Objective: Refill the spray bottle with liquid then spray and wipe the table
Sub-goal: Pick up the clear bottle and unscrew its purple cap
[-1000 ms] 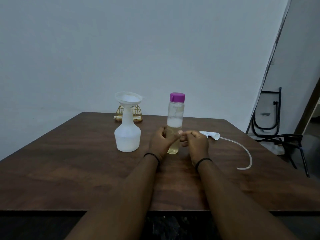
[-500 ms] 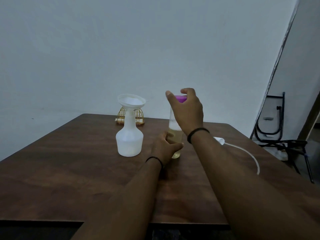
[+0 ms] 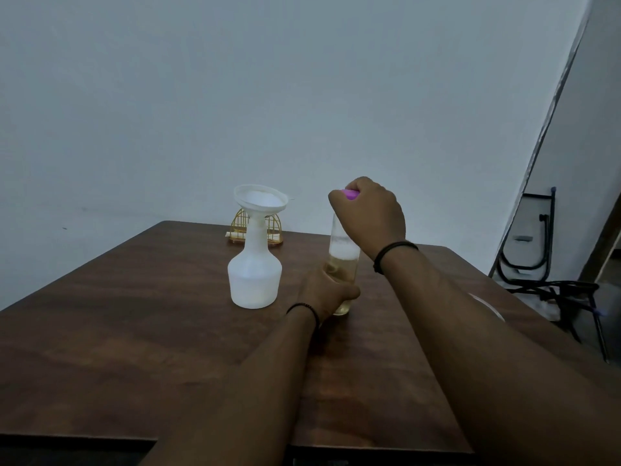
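Observation:
A white spray bottle (image 3: pixel 254 280) stands headless on the brown table (image 3: pixel 134 331), with a white funnel (image 3: pixel 261 199) seated in its neck. Just right of it stands a clear bottle (image 3: pixel 342 260) holding yellowish liquid in its lower half. My left hand (image 3: pixel 324 290) is wrapped around the bottle's lower part. My right hand (image 3: pixel 369 213) is closed over its purple cap (image 3: pixel 350 194), which shows only as a sliver between the fingers. The spray head's clear tube (image 3: pixel 487 306) peeks out behind my right forearm; the head itself is hidden.
A small gold wire holder (image 3: pixel 268 230) sits at the table's far edge behind the spray bottle. A black folded metal frame (image 3: pixel 551 284) stands on the floor to the right, beside a slanted wall edge.
My right hand rose from beside the clear bottle to its top and closed over the purple cap. My left hand kept its hold on the bottle's lower part.

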